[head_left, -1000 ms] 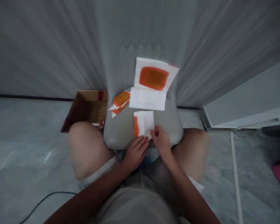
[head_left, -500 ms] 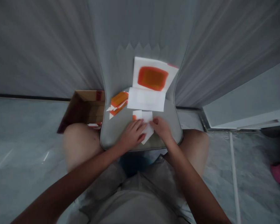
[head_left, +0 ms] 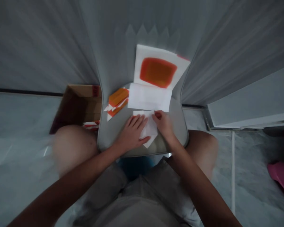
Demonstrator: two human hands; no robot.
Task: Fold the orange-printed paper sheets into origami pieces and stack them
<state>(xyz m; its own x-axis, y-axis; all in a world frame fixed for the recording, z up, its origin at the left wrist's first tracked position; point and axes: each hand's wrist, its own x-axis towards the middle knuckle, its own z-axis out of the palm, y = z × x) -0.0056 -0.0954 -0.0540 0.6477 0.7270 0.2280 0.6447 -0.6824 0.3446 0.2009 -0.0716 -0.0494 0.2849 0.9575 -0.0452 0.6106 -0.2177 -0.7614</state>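
A small folded white paper (head_left: 150,127) lies on the front of the grey chair seat (head_left: 113,132), its pointed end toward me. My left hand (head_left: 132,132) rests flat on its left side, fingers spread. With closed fingertips, my right hand (head_left: 163,123) pinches the paper's upper right corner. Just beyond lies a larger creased white sheet (head_left: 149,97), its upper part leaning on the chair back and showing an orange-red patch. Orange and white folded paper pieces (head_left: 118,100) sit on the seat to the left.
An open cardboard box (head_left: 78,105) stands on the floor left of the chair, with red and white paper inside. A pink object (head_left: 282,178) lies on the floor at the far right. Grey curtains hang behind the chair.
The view has shifted slightly closer to the chair. My left hand has flattened and spread over the paper, covering its orange corner. My right hand has moved up to the upper right corner.
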